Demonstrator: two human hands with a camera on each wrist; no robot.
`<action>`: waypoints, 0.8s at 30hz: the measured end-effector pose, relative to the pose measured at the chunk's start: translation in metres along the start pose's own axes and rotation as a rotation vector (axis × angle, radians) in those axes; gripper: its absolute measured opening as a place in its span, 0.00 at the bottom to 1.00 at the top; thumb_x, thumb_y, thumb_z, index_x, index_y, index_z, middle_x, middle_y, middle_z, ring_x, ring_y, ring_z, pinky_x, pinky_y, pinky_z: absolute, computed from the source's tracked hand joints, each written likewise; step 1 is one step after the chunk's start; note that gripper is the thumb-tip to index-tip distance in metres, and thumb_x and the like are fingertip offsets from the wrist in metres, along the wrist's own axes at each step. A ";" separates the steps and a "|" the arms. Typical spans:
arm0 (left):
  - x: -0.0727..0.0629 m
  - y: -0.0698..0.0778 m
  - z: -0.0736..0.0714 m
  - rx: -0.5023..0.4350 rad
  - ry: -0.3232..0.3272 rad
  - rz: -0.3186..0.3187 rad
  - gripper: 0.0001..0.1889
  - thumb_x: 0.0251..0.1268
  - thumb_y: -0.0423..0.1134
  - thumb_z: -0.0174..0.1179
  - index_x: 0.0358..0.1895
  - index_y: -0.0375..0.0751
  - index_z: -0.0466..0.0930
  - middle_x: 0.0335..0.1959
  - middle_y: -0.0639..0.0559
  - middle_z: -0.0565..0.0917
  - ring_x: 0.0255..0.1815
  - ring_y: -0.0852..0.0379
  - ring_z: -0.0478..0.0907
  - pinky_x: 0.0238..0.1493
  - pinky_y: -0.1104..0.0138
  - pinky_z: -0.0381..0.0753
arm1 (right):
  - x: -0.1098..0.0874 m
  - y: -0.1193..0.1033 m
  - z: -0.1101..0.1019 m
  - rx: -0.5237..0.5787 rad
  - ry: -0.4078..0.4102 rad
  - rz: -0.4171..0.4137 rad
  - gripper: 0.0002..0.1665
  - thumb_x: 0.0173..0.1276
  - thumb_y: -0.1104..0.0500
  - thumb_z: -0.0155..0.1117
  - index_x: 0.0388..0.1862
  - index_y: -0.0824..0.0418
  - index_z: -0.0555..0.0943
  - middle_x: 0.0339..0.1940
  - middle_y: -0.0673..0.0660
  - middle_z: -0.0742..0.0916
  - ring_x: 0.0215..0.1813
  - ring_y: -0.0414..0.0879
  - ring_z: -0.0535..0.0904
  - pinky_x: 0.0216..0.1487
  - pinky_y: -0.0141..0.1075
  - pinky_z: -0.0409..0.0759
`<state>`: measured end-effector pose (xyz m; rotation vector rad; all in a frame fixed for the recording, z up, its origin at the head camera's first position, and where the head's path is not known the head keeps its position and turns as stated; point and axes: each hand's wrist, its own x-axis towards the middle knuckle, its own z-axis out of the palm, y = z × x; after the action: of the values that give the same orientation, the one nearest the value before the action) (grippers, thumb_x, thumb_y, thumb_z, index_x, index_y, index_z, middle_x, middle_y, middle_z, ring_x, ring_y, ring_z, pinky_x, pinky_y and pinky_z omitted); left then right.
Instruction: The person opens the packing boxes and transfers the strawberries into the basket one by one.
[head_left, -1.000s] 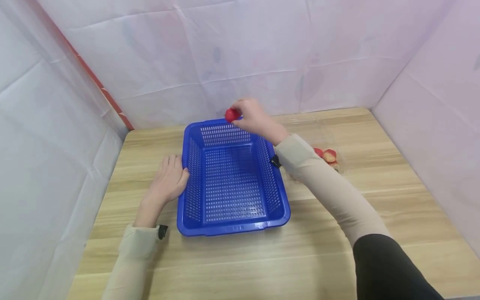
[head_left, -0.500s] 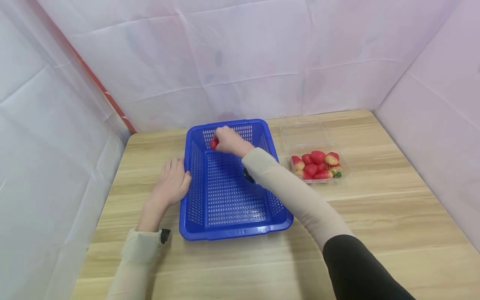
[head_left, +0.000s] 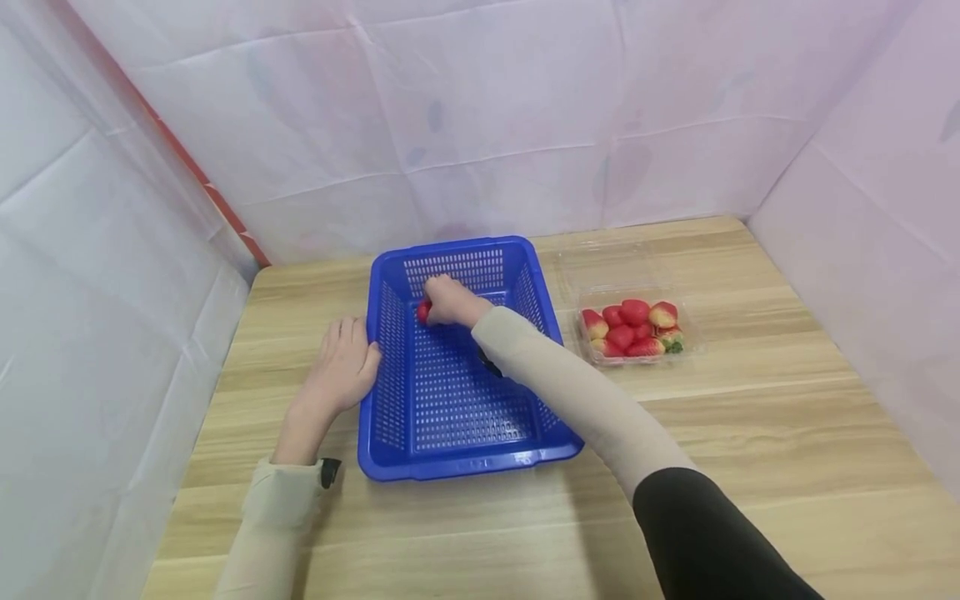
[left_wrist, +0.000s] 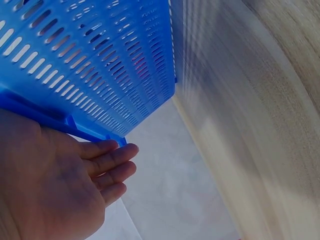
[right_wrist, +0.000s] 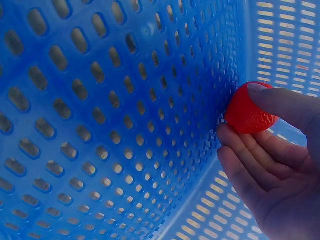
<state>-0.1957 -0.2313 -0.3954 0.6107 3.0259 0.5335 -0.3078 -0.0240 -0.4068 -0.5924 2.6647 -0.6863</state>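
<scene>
My right hand [head_left: 450, 302] reaches down inside the blue plastic basket [head_left: 471, 463], close to its far left corner. Thumb and fingers pinch a red strawberry [right_wrist: 248, 110]; in the right wrist view it sits low by the slotted basket surface, though I cannot tell whether it touches. Against the basket's left rim rests my left hand [head_left: 343, 362], its fingers [left_wrist: 114, 159] fairly straight in the left wrist view and its thumb hidden there. Right of the basket, a clear clamshell box [head_left: 606, 363] stands with its lid back, holding several red and pale strawberries [head_left: 635, 312].
Everything stands on a wood-grain table [head_left: 750, 433]. White sheeting [head_left: 510, 108] hangs behind it and along both sides. The basket's raised walls surround my right hand, and my right forearm crosses over its right rim.
My right hand has carried the strawberry from above the basket's far rim down inside, toward the far left corner. The clamshell box has come into full view. The left hand stays put.
</scene>
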 end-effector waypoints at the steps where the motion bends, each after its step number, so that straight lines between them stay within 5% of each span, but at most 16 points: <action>1: 0.000 0.000 0.000 -0.003 -0.002 -0.003 0.26 0.74 0.40 0.37 0.64 0.20 0.58 0.50 0.35 0.65 0.54 0.38 0.59 0.58 0.47 0.59 | 0.000 0.000 0.000 0.002 0.002 0.002 0.09 0.60 0.65 0.71 0.30 0.63 0.78 0.27 0.54 0.78 0.27 0.45 0.71 0.29 0.34 0.69; 24: 0.001 0.002 -0.001 -0.030 -0.041 -0.027 0.27 0.75 0.41 0.35 0.67 0.21 0.56 0.57 0.32 0.64 0.61 0.36 0.56 0.63 0.44 0.57 | -0.009 -0.002 -0.012 -0.011 0.001 -0.001 0.16 0.58 0.64 0.74 0.44 0.67 0.81 0.36 0.58 0.83 0.35 0.48 0.77 0.38 0.37 0.77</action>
<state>-0.1956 -0.2298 -0.3933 0.5717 2.9779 0.5568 -0.3047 -0.0169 -0.3943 -0.5963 2.6705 -0.6724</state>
